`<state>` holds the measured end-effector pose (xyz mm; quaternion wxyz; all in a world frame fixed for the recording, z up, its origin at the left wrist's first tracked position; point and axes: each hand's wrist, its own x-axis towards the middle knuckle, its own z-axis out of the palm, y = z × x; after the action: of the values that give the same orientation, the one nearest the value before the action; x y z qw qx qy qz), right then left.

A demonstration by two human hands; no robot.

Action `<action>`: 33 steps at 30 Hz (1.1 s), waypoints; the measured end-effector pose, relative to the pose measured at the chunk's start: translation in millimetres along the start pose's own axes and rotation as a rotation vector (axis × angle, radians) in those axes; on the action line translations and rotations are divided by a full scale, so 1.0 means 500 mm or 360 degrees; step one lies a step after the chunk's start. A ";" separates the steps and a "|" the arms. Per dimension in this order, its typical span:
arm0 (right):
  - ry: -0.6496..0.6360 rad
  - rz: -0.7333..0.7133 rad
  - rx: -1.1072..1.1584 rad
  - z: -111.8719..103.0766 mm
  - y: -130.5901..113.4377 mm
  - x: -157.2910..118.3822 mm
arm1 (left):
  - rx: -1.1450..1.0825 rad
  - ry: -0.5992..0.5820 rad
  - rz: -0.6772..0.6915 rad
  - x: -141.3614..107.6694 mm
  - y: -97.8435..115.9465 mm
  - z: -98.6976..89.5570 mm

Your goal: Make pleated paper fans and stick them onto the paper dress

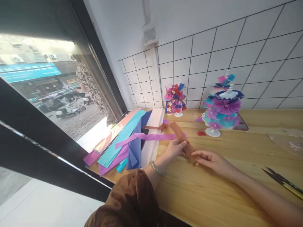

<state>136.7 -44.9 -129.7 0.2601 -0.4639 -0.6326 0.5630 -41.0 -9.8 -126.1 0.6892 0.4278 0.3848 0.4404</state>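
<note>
A folded strip of brown crepe paper (179, 132) slants between my hands above the wooden table. My left hand (175, 148), with a jade-coloured bangle on the wrist, pinches the strip near its middle. At the strip's lower right end, the thumb and fingers of my right hand (208, 160) close on the paper. Behind the brown strip, a long pink-purple paper strip (146, 136) runs left over a pile of crepe paper. That pile has turquoise (123, 135), dark blue (135, 151) and purple sheets. A dark phone-like object (144, 138) is partly hidden among them.
A dress form in ruffled paper (223, 107) stands at the back right, near a red paper scrap (201, 133). Two smaller dressed forms (175, 99) are by the gridded wall. Open scissors (281, 179) lie at the right. A window (59, 82) borders the table's left.
</note>
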 end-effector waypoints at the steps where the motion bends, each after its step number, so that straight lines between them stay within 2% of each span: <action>1: -0.0004 0.0013 0.0022 0.000 0.002 -0.002 | 0.0017 -0.0004 -0.0001 -0.001 0.000 0.001; 4: 0.0050 0.0004 -0.0024 0.006 0.004 -0.008 | 0.0065 0.0017 -0.0002 -0.004 0.002 0.003; 10: 0.0096 -0.0220 0.0028 0.018 0.002 -0.010 | 0.0099 -0.0023 -0.0024 -0.006 0.005 0.002; 16: 0.0164 -0.0137 -0.0011 0.015 -0.013 -0.015 | 0.0211 -0.0066 0.0007 0.001 0.000 -0.002; 20: 0.0151 -0.0135 0.0032 0.014 -0.027 -0.020 | 0.0268 -0.0208 0.0014 -0.004 0.008 0.001; 26: 0.0259 -0.0141 0.0104 0.015 -0.031 -0.025 | 0.0391 -0.0468 0.0021 -0.020 0.023 0.008; 33: 0.0358 -0.0182 0.0019 0.012 -0.017 -0.023 | 0.0317 -0.0508 0.0010 -0.015 0.021 0.004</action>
<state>133.8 -57.3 -120.6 0.3640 -0.4856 -0.6214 0.4955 -44.3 -14.6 -114.4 0.6944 0.5595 0.3107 0.3289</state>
